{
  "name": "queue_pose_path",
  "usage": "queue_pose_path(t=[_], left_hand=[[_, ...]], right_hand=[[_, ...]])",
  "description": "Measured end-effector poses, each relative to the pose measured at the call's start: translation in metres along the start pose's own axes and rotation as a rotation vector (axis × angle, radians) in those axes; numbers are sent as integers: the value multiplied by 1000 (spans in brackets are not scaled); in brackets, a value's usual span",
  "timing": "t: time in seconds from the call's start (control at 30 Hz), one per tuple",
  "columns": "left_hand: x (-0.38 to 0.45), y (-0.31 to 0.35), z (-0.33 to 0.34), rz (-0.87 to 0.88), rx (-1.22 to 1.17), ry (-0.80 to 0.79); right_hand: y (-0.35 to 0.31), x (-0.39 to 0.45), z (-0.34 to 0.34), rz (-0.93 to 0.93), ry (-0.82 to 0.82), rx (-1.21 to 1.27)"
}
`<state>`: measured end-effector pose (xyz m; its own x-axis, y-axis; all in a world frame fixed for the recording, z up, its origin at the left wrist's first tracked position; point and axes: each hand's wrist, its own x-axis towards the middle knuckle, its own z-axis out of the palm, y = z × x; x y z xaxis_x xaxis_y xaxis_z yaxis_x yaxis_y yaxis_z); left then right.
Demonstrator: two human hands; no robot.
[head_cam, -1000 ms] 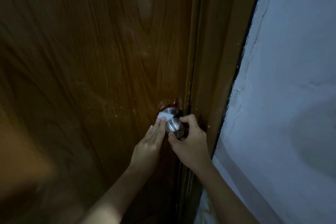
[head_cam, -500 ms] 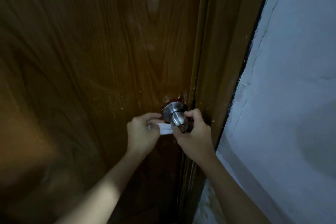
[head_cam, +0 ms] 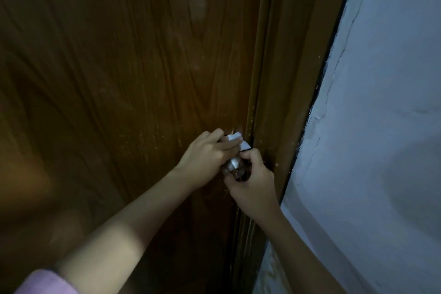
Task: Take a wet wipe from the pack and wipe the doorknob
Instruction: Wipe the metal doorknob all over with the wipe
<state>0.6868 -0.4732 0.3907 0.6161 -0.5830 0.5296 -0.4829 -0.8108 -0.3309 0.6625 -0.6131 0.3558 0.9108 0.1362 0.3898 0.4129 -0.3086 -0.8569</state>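
both hands hide most of the doorknob (head_cam: 233, 166) and part of the wet wipe (head_cam: 235, 138).

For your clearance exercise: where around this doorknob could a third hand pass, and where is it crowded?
Free: bare door left of the left hand. Crowded: doorknob, wet wipe and right hand against the door frame.

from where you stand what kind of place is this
Probably indoors at a room doorway in a home: a wood-grain door with a metal doorknob, its wooden frame, and a cracked painted wall beside it.
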Motion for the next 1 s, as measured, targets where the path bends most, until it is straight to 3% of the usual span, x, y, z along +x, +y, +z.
queue_pose_path(t=[0.33, 0.53, 0.6, 0.77, 0.83, 1.0], left_hand=[[0, -13, -14, 213, 216, -129], [31, -10, -34, 428, 355, -344], [40, -7, -33, 393, 350, -444], [9, -14, -27, 165, 251, -348], [-4, -18, -17, 173, 286, -244], [3, -22, -16, 319, 363, -269]], right_hand=[[2, 0, 2, -39, 26, -45], [5, 1, 6, -41, 53, -71], [5, 1, 8, -45, 79, -78], [3, 2, 8, -89, 115, -89], [3, 2, 8, -93, 121, -108], [8, 2, 11, -96, 148, -138]])
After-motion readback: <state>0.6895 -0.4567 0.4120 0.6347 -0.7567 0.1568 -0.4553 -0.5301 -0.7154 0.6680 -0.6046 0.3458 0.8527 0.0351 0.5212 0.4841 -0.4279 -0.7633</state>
